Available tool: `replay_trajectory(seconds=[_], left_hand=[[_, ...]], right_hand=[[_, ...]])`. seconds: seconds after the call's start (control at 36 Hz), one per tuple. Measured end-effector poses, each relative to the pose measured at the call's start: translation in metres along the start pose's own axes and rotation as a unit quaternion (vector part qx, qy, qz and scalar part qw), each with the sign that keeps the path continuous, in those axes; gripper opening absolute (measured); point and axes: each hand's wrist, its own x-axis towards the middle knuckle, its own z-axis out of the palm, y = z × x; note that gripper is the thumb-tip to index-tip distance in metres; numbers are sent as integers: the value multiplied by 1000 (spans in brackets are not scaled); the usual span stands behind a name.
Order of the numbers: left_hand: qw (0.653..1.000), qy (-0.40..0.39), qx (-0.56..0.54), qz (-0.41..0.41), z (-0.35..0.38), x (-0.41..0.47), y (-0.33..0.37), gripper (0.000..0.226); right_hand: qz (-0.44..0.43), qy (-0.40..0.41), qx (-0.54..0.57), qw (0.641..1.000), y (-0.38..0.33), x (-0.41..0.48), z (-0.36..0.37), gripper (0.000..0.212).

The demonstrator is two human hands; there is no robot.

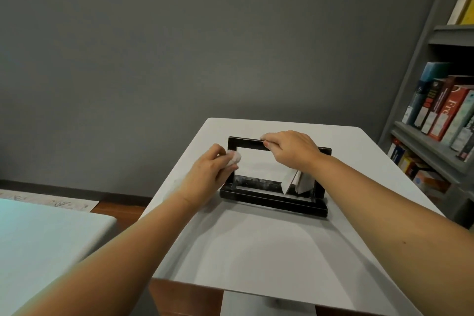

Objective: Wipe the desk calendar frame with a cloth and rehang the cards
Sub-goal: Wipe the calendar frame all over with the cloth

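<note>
Both bare forearms are stretched out forward, wrists pretty straight. Left hand (209,173) has its fingers curled round a little wad of cloth (235,157). Right hand (292,151) is knuckles-up, thumb and fingertips pinching the frame (243,141) along its top bar.

I see a glossy black calendar frame (272,204) on a plain white tabletop (256,259). Its cards (302,183) are white, and so is the cloth (235,158). The wall (179,46) is flat grey, as is the bookshelf (423,143), whose books (448,110) have red and blue spines. The floor (120,208) is reddish-brown wood, and the rug (51,202) is pale with grey marks.
</note>
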Motion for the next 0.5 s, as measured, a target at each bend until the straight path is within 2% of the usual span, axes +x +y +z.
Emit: replay_trajectory(seconds=[0.11, 0.22, 0.28, 0.33, 0.42, 0.5], left_hand=[[998, -50, -7, -25, 2, -11, -1, 40], [991, -126, -7, -45, -5, -11, -3, 29], [988, -147, -3, -52, -8, -11, -4, 36], [993, -98, -15, -68, -13, -8, -5, 40], [995, 37, -53, -80, -17, -1, 1, 31], [994, 72, -46, -68, -12, 6, 6, 22]], right_hand=[[6, -7, 6, 1000, -1, 1, 0, 33], [5, -6, 7, 1000, -2, -2, -1, 33], [3, -2, 6, 1000, -1, -3, 0, 32], [2, 3, 4, 1000, -1, -5, 0, 31], [-2, 7, 2, 1000, -2, -6, 1, 30], [-9, 9, 1, 1000, -2, -8, 2, 28]])
